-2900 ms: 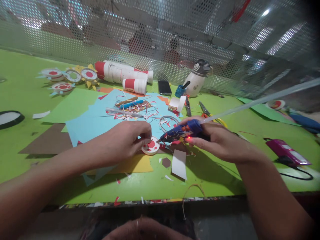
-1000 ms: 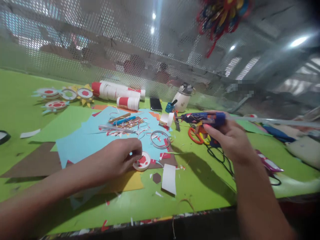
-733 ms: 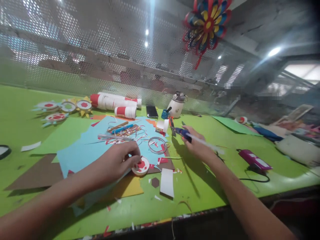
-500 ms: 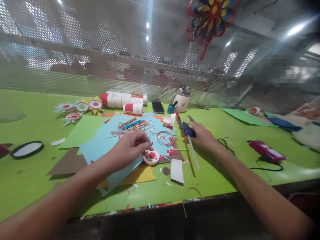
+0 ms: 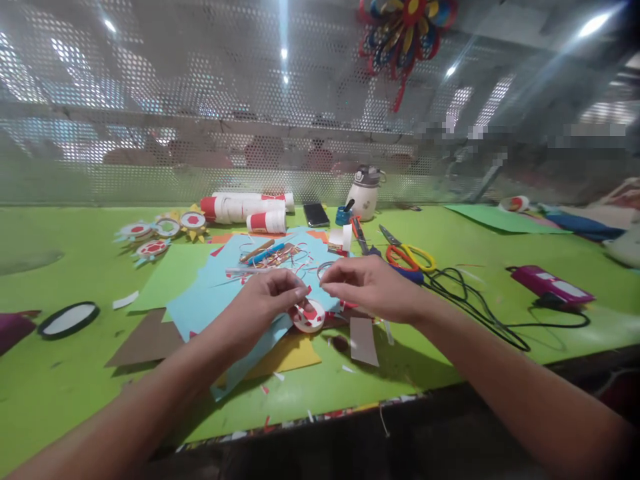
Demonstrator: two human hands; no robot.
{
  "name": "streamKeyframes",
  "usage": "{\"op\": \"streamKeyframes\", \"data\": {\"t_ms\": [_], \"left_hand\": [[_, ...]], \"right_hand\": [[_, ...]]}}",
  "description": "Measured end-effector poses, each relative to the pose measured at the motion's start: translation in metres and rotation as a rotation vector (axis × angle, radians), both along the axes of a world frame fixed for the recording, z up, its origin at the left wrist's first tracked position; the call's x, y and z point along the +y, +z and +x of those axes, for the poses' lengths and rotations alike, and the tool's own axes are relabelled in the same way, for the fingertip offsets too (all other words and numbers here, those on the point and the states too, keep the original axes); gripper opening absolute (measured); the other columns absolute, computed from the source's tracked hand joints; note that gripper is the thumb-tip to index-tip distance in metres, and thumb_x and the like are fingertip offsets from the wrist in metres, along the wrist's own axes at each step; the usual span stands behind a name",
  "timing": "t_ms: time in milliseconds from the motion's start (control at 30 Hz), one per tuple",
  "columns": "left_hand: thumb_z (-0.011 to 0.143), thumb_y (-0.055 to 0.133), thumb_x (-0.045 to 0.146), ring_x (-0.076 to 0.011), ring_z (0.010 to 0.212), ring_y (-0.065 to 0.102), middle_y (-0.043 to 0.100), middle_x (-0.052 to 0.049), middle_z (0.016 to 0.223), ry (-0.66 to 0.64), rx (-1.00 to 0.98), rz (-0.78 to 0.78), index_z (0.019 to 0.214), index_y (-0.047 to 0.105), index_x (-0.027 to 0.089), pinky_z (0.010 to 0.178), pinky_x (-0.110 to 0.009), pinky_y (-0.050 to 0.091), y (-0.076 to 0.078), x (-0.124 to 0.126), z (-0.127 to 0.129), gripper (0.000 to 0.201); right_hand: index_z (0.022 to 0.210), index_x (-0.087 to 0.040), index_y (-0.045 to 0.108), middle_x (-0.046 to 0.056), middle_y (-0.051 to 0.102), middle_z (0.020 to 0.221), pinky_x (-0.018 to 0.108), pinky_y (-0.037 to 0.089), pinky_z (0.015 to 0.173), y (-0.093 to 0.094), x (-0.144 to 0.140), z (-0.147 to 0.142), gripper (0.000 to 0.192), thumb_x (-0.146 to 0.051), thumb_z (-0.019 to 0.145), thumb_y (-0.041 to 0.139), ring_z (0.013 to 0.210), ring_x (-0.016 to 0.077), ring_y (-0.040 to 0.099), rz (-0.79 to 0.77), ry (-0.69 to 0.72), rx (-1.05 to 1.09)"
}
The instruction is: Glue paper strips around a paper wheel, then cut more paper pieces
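Left hand (image 5: 273, 298) and right hand (image 5: 367, 288) meeting fingertip to fingertip, both pinched narrow just above a red-and-white disc (image 5: 309, 316), what they pinch too small to tell, disc on blue paper (image 5: 210, 293), bare green table (image 5: 75, 380) toward near edge, scissors (image 5: 407, 252) and cord (image 5: 470, 303) close at right

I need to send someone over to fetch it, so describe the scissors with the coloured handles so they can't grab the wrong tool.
Start at the white bottle standing against the mesh wall at the back of the green table. Come toward the near edge, to the scissors lying flat beside the coiled black cable. Unlike the darker tool beside them, they have one orange and one yellow handle loop.
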State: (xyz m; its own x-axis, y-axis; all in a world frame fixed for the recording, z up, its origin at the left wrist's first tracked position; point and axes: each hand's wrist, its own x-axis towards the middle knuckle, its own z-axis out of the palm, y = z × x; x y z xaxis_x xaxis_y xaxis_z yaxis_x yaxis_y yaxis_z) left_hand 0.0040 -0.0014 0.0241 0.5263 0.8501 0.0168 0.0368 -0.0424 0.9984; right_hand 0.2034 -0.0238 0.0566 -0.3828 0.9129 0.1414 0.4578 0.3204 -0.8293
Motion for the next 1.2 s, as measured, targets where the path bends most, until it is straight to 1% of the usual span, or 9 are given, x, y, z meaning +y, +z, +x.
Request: {"op": "streamKeyframes", "data": {"t_ms": [100,233,433,633,767,967,1100,1200], "left_hand": [[0.081,0.065,0.029,-0.0089,0.057,0.049,0.058,0.003,0.062,0.006,0.003,-0.007,0.071,0.057,0.015,0.061,-0.025,0.041,0.0,0.0,0.0,0.019],[0.08,0.065,0.029,-0.0092,0.057,0.048,0.055,0.004,0.059,0.003,0.008,0.013,0.068,0.056,0.015,0.06,-0.025,0.039,0.0,-0.001,0.0,0.02],[0.08,0.064,0.027,-0.0097,0.055,0.049,0.055,0.004,0.058,0.005,-0.017,-0.009,0.069,0.056,0.015,0.059,-0.026,0.04,0.001,-0.003,0.0,0.018],[0.077,0.067,0.031,-0.0106,0.057,0.05,0.057,0.002,0.061,0.002,0.013,-0.002,0.069,0.058,0.015,0.058,-0.026,0.041,0.002,-0.003,0.0,0.02],[0.078,0.065,0.03,-0.0114,0.058,0.052,0.059,0.001,0.061,-0.024,0.042,-0.01,0.071,0.06,0.014,0.061,-0.027,0.043,0.001,-0.002,-0.002,0.018],[0.077,0.067,0.033,-0.0109,0.058,0.052,0.059,0.002,0.061,-0.046,0.079,-0.01,0.07,0.061,0.015,0.061,-0.026,0.043,0.002,-0.001,-0.003,0.02],[0.074,0.069,0.033,-0.0108,0.058,0.052,0.059,0.002,0.061,-0.051,0.077,-0.019,0.07,0.061,0.015,0.062,-0.026,0.043,0.003,-0.001,-0.002,0.021],[0.076,0.068,0.036,-0.0115,0.058,0.052,0.059,0.002,0.061,-0.045,0.094,-0.016,0.069,0.061,0.015,0.062,-0.027,0.044,0.002,-0.001,-0.002,0.023]], "right_hand": [[0.074,-0.014,0.064,-0.001,0.058,0.067,0.025,0.04,0.057,-0.006,0.007,-0.012,0.01,-0.022,0.08,0.061,0.06,0.0108,0.05,-0.08,0.012,0.063],[0.071,-0.014,0.062,-0.003,0.056,0.064,0.024,0.037,0.055,-0.011,0.009,-0.012,0.011,-0.023,0.077,0.064,0.058,0.0095,0.048,-0.157,0.016,0.145],[0.072,-0.015,0.061,-0.004,0.054,0.06,0.023,0.032,0.05,-0.014,0.007,-0.014,0.011,-0.025,0.075,0.066,0.053,0.0086,0.044,-0.226,-0.035,0.231],[0.071,-0.015,0.062,-0.006,0.052,0.055,0.022,0.026,0.045,-0.016,0.008,-0.014,0.011,-0.024,0.074,0.069,0.048,0.0064,0.038,-0.285,-0.015,0.277],[0.069,-0.015,0.064,-0.007,0.053,0.054,0.022,0.028,0.045,-0.018,0.008,-0.013,0.014,-0.026,0.071,0.072,0.047,0.006,0.04,-0.323,-0.008,0.306],[0.068,-0.014,0.065,-0.004,0.06,0.059,0.022,0.037,0.051,-0.02,0.01,-0.012,0.021,-0.031,0.066,0.078,0.051,0.007,0.05,-0.366,-0.017,0.355],[0.067,-0.014,0.066,-0.004,0.06,0.057,0.022,0.037,0.05,-0.021,0.01,-0.012,0.024,-0.033,0.064,0.08,0.05,0.007,0.05,-0.383,-0.018,0.362],[0.068,-0.014,0.067,-0.004,0.062,0.058,0.022,0.037,0.05,-0.022,0.01,-0.011,0.025,-0.034,0.064,0.081,0.051,0.0075,0.051,-0.389,-0.024,0.352]]}}
